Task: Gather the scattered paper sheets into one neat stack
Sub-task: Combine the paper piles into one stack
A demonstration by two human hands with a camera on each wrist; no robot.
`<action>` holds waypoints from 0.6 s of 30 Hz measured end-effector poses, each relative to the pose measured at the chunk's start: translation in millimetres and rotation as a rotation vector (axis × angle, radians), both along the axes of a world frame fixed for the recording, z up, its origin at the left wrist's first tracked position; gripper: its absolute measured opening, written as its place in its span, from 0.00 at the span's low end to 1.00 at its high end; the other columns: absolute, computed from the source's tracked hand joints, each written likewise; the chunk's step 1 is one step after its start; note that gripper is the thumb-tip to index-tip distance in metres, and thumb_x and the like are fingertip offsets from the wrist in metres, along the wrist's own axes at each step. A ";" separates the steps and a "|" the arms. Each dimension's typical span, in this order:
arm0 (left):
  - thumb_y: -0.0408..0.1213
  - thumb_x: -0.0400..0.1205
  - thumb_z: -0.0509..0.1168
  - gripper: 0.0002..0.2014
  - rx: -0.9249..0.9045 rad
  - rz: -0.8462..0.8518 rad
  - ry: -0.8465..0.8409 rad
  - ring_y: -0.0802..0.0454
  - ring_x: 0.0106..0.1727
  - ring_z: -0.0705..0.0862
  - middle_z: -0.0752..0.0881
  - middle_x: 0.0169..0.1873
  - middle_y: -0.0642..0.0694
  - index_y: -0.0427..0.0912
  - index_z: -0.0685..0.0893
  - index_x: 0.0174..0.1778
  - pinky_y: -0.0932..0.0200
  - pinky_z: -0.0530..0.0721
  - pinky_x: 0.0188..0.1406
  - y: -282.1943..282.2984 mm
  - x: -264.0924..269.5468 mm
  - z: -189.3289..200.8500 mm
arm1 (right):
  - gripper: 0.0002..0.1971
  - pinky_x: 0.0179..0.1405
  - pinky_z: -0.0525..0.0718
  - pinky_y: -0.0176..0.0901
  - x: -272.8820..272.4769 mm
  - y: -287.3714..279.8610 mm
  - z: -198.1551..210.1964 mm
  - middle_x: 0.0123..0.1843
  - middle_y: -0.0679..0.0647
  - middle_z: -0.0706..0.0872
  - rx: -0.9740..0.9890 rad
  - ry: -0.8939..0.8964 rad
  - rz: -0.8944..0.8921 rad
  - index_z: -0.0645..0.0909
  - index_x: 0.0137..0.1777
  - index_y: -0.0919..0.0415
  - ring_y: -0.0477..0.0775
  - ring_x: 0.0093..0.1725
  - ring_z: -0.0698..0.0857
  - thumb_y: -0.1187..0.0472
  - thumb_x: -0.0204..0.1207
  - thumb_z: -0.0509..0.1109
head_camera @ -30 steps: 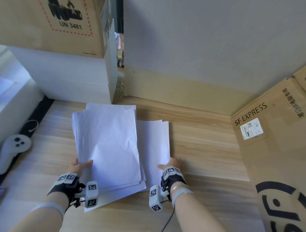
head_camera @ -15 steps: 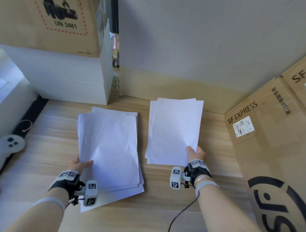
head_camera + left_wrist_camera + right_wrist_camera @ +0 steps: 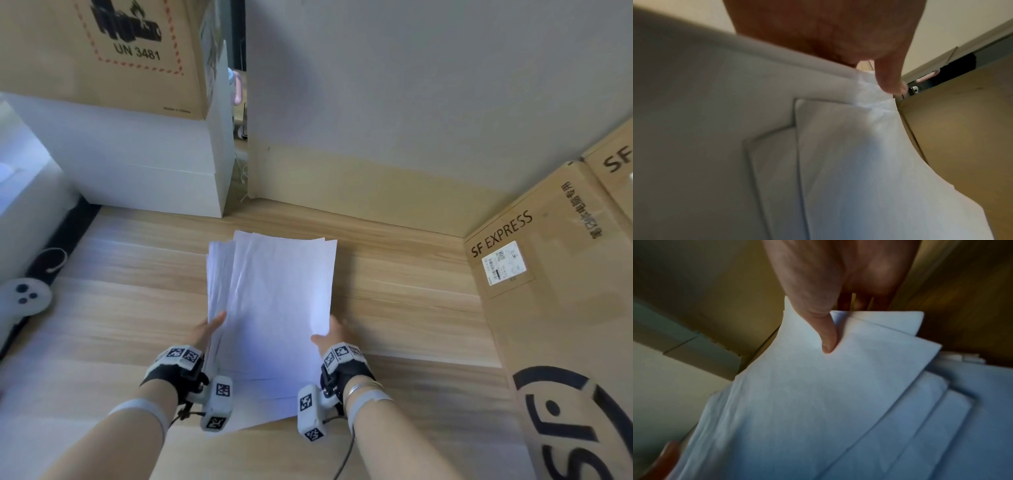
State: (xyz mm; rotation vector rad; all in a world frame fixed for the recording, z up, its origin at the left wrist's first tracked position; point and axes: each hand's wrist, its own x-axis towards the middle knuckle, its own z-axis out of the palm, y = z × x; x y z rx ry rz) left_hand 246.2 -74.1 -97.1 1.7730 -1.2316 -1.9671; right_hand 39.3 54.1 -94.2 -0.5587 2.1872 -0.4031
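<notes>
White paper sheets (image 3: 274, 308) lay in one pile mid-tabletop (image 3: 411, 308), so I judged the gathering nearly done. My right hand (image 3: 337, 337) pinched its top few sheets, thumb above; my left hand (image 3: 205, 334) gripped the pile's left edge. Edges were staggered; squaring remained.

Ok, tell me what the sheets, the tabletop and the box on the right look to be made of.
Sheets: thin matte white paper, creased and bending. Tabletop: light wood, or wood-look laminate, with grain stripes. Box: brown matte cardboard, printed, with a stuck-on label.
</notes>
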 end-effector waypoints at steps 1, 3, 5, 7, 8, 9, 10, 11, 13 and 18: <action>0.34 0.80 0.65 0.26 0.001 -0.029 -0.002 0.35 0.68 0.76 0.74 0.72 0.28 0.29 0.70 0.73 0.50 0.72 0.64 0.0 -0.7 -0.1 | 0.28 0.60 0.75 0.40 0.8 -2.3 0.6 0.75 0.59 0.69 -0.004 0.003 0.042 0.67 0.75 0.60 0.60 0.71 0.75 0.65 0.74 0.67; 0.28 0.70 0.74 0.32 -0.010 -0.079 -0.042 0.34 0.64 0.80 0.78 0.68 0.27 0.28 0.73 0.71 0.47 0.77 0.63 0.0 -1.7 0.2 | 0.33 0.63 0.77 0.42 1.9 -6.8 0.1 0.76 0.57 0.70 -0.033 -0.032 0.078 0.63 0.77 0.59 0.58 0.70 0.77 0.69 0.72 0.68; 0.20 0.71 0.72 0.30 -0.064 -0.128 -0.119 0.32 0.63 0.81 0.80 0.65 0.26 0.29 0.73 0.70 0.49 0.78 0.58 0.7 -3.8 5.2 | 0.38 0.69 0.76 0.47 2.4 -9.2 2.0 0.76 0.57 0.71 -0.093 -0.092 0.065 0.58 0.79 0.58 0.58 0.71 0.76 0.73 0.71 0.68; 0.19 0.73 0.69 0.28 -0.108 -0.132 -0.135 0.36 0.57 0.82 0.81 0.64 0.26 0.29 0.73 0.70 0.50 0.78 0.55 0.0 -7.1 8.0 | 0.41 0.68 0.75 0.46 0.5 -10.1 6.2 0.76 0.58 0.71 -0.181 -0.146 -0.008 0.54 0.80 0.60 0.56 0.70 0.76 0.75 0.70 0.69; 0.19 0.73 0.68 0.27 -0.125 -0.136 -0.131 0.38 0.54 0.82 0.82 0.62 0.26 0.29 0.74 0.70 0.49 0.79 0.54 -0.3 -9.8 11.0 | 0.42 0.66 0.74 0.45 -2.1 -9.7 8.0 0.75 0.59 0.72 -0.238 -0.155 -0.069 0.54 0.80 0.61 0.55 0.67 0.76 0.75 0.69 0.70; 0.19 0.74 0.68 0.25 -0.140 -0.132 -0.123 0.41 0.51 0.81 0.83 0.59 0.26 0.29 0.75 0.69 0.50 0.79 0.51 -0.2 -12.3 14.5 | 0.41 0.64 0.74 0.43 -4.8 -9.5 11.1 0.74 0.60 0.73 -0.296 -0.162 -0.144 0.56 0.79 0.62 0.54 0.64 0.77 0.75 0.69 0.71; 0.20 0.74 0.68 0.24 -0.151 -0.131 -0.111 0.43 0.50 0.80 0.84 0.55 0.28 0.28 0.76 0.67 0.52 0.78 0.49 -0.2 -15.1 18.5 | 0.39 0.65 0.73 0.42 -8.2 -10.0 14.8 0.74 0.60 0.74 -0.344 -0.169 -0.222 0.58 0.79 0.64 0.54 0.64 0.78 0.74 0.69 0.72; 0.21 0.75 0.67 0.21 -0.157 -0.132 -0.097 0.44 0.49 0.80 0.84 0.51 0.32 0.28 0.77 0.65 0.54 0.76 0.47 -0.5 -19.0 23.1 | 0.37 0.67 0.72 0.42 -11.5 -11.3 19.8 0.73 0.61 0.74 -0.372 -0.180 -0.293 0.59 0.78 0.66 0.56 0.67 0.78 0.71 0.71 0.72; 0.23 0.76 0.67 0.17 -0.174 -0.165 -0.069 0.45 0.48 0.79 0.81 0.48 0.38 0.31 0.78 0.62 0.55 0.76 0.45 -1.8 -29.0 35.4 | 0.31 0.70 0.72 0.47 -18.9 -15.0 34.0 0.72 0.62 0.76 -0.427 -0.207 -0.414 0.64 0.75 0.69 0.59 0.70 0.77 0.68 0.73 0.71; 0.20 0.75 0.67 0.19 -0.329 -0.107 0.064 0.46 0.49 0.78 0.80 0.48 0.38 0.23 0.77 0.63 0.74 0.80 0.25 -9.8 -56.1 63.6 | 0.15 0.60 0.82 0.52 -38.7 -26.3 80.2 0.55 0.65 0.84 -0.711 -0.092 -0.512 0.76 0.61 0.73 0.60 0.55 0.84 0.77 0.74 0.66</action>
